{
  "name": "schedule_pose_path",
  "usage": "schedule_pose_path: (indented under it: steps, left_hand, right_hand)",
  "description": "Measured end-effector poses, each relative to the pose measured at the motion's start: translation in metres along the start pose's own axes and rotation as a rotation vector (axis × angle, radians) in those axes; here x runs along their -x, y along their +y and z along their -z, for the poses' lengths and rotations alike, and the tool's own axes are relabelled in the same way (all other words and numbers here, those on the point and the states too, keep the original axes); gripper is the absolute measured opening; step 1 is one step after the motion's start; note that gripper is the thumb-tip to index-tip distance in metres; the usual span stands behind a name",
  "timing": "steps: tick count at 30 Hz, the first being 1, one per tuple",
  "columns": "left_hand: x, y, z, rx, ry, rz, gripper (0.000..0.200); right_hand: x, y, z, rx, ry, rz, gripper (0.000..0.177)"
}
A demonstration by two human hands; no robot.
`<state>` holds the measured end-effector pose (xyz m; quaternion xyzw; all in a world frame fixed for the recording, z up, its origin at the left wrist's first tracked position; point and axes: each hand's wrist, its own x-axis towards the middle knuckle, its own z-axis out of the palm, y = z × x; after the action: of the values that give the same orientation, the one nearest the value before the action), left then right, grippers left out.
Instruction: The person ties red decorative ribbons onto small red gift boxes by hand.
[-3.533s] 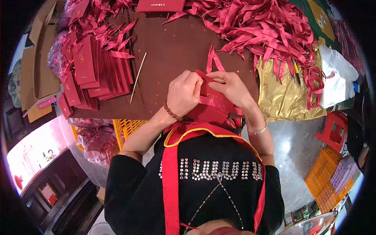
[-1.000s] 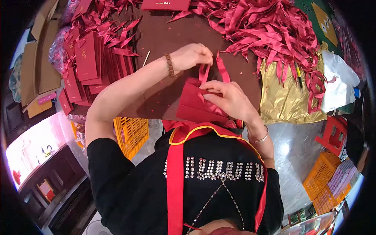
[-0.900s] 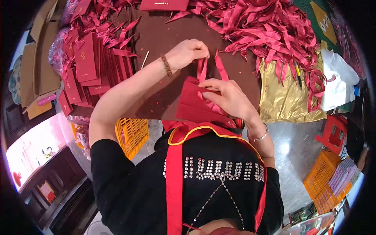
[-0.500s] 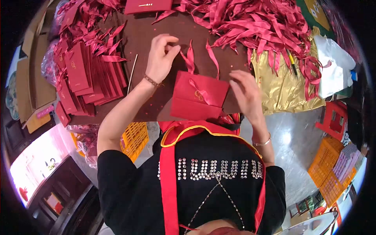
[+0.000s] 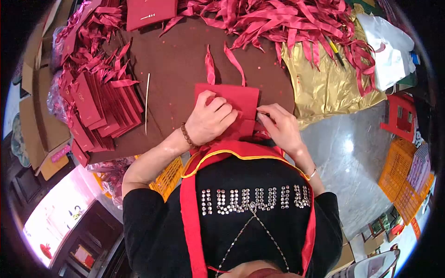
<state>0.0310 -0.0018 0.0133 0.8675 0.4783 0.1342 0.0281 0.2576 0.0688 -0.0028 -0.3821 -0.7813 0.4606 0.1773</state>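
A small red paper gift bag [image 5: 236, 95] lies at the table's near edge, against my apron. Two pink-red ribbon ends, one a left strip [image 5: 210, 67] and one a right strip [image 5: 235, 64], stretch from its far edge. My left hand [image 5: 211, 118], with a beaded bracelet, is curled over the bag's front; its fingers are closed, and whatever they grip is hidden underneath. At the bag's right edge, my right hand [image 5: 279, 126] pinches the paper between thumb and fingers. The gold print and front ribbon are covered by my left hand.
Stacked red bags [image 5: 99, 109] with ribbons stand on the left. A thin pale stick [image 5: 148, 104] lies beside them. Loose ribbons [image 5: 278, 23] heap across the back, above gold wrapping [image 5: 320, 88] and a black-yellow pen [image 5: 335, 52]. Another red bag [image 5: 150, 14] lies at the back.
Both hands have come down and inward onto the gift bag, having been raised apart from it. The left hand now covers the bag's front. The view has shifted slightly.
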Motion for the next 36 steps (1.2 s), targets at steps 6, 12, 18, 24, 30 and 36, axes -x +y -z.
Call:
schedule_pose_path:
  steps: [6,12,18,24,30,36]
  left_hand:
    - [-0.006,-0.004,0.006,0.287,0.153,0.191,0.011]
    - [0.004,-0.011,0.019,0.501,0.082,0.365,0.009]
    - [0.012,-0.018,0.020,0.491,0.080,0.385,0.007]
    - [0.005,0.000,0.023,0.239,0.151,0.277,0.018]
    - [-0.012,0.033,0.006,0.625,0.164,0.332,0.040]
    - [0.011,0.023,0.007,0.732,-0.009,0.488,0.040]
  right_hand:
    - [-0.018,-0.029,-0.016,0.351,0.091,0.330,0.028]
    - [-0.017,-0.021,-0.022,0.324,0.112,0.270,0.026]
    - [-0.004,-0.005,0.013,-0.069,-0.154,0.042,0.018]
    - [0.005,-0.005,0.028,-0.530,-0.433,-0.332,0.023]
    - [-0.012,-0.029,0.002,-0.655,-0.518,-0.286,0.024]
    - [-0.014,-0.022,0.011,-0.691,-0.479,-0.422,0.019]
